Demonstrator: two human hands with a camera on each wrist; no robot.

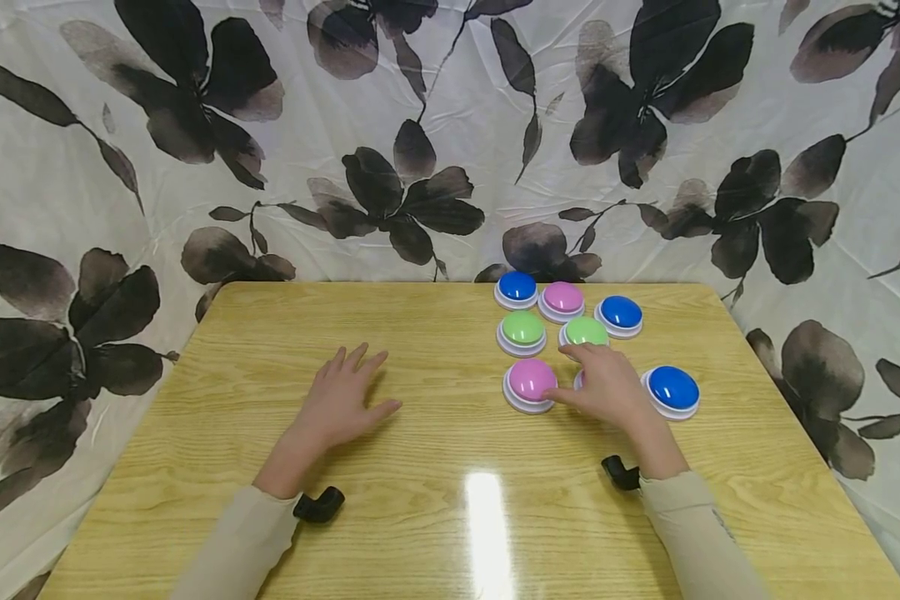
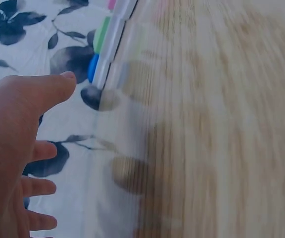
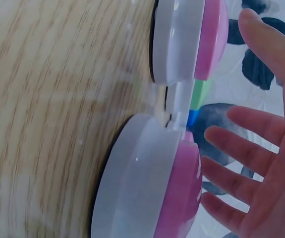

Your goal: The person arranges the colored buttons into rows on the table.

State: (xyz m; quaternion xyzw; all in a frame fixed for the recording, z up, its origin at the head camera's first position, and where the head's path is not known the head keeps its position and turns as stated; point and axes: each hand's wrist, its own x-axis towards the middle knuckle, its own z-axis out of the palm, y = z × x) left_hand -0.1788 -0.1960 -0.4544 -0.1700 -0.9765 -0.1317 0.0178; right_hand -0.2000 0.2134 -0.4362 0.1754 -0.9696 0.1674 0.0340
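My right hand (image 1: pixel 603 385) hovers over a cluster of round push buttons with white bases. Below its palm sits a pink button (image 3: pixel 179 193), mostly hidden in the head view. Its thumb reaches over the edge of another pink button (image 1: pixel 532 380), and its fingers point towards a green button (image 1: pixel 587 331). In the right wrist view the fingers are spread and hold nothing; whether a fingertip touches a button I cannot tell. To the left, my left hand (image 1: pixel 341 400) is held over the wooden table with fingers spread, away from the buttons.
Behind the hand stand a second green button (image 1: pixel 522 327), a pink one (image 1: pixel 563 297) and two blue ones (image 1: pixel 517 286). A blue button (image 1: pixel 673 388) lies right of the right wrist. The wooden table (image 1: pixel 420 467) ends at a floral cloth (image 1: pixel 435 125).
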